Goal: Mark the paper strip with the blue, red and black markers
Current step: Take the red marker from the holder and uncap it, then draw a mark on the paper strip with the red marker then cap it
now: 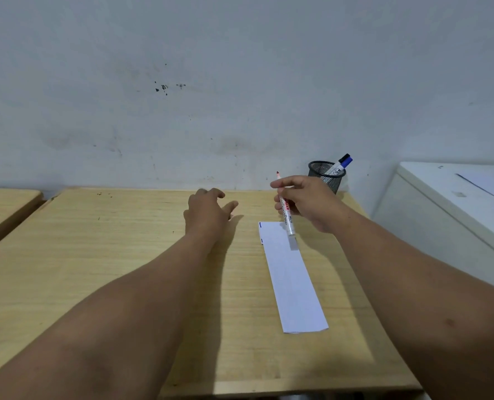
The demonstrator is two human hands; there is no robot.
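Note:
A long white paper strip (292,278) lies on the wooden table (124,269), with two short blue marks on its far left edge. My right hand (309,202) hovers over the strip's far end and grips a red marker (285,212), uncapped, with its tip pointing up and away. My left hand (208,210) is to the left of the strip, low over the table, fingers loosely spread; whether it hides anything I cannot tell. A blue-capped marker (341,164) stands in a black mesh pen cup (326,176) at the far right corner.
A stained white wall (240,82) rises right behind the table. A white appliance or cabinet (456,203) stands just right of the table. A second wooden table (3,206) adjoins on the left with a gap between.

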